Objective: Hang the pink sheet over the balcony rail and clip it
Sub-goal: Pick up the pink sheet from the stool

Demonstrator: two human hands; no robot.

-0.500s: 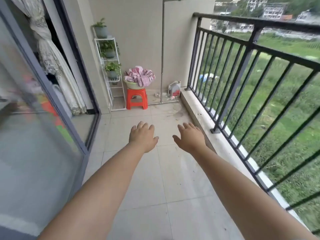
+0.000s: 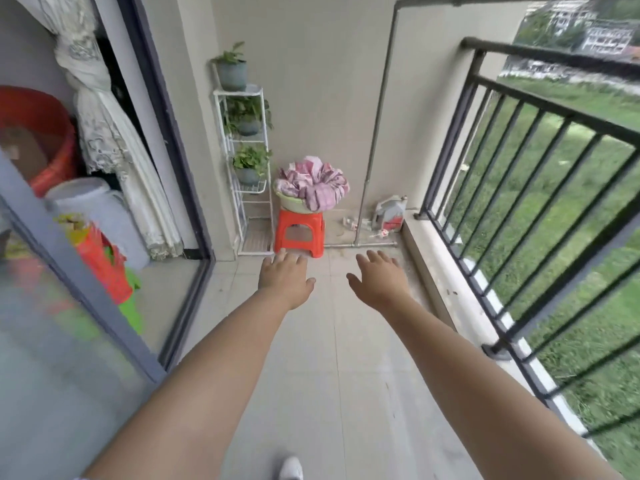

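The pink sheet (image 2: 313, 185) lies bunched in a pale green basin (image 2: 289, 203) on an orange stool (image 2: 300, 232) at the balcony's far end. The black balcony rail (image 2: 540, 57) runs along the right side. My left hand (image 2: 285, 277) and my right hand (image 2: 379, 278) reach forward, palms down, fingers spread, holding nothing. Both hands are short of the stool; my left fingertips overlap its foot in the picture. No clips are visible.
A white plant rack (image 2: 246, 168) with potted plants stands left of the stool. A vertical pipe (image 2: 372, 133) and a plastic jug (image 2: 390, 213) stand right of it. A sliding glass door (image 2: 86, 306) lines the left. A white shoe (image 2: 291, 467) shows below.
The view has moved closer to the stool and basin, which now look larger. Both hands stay stretched out and empty, now nearer the stool.
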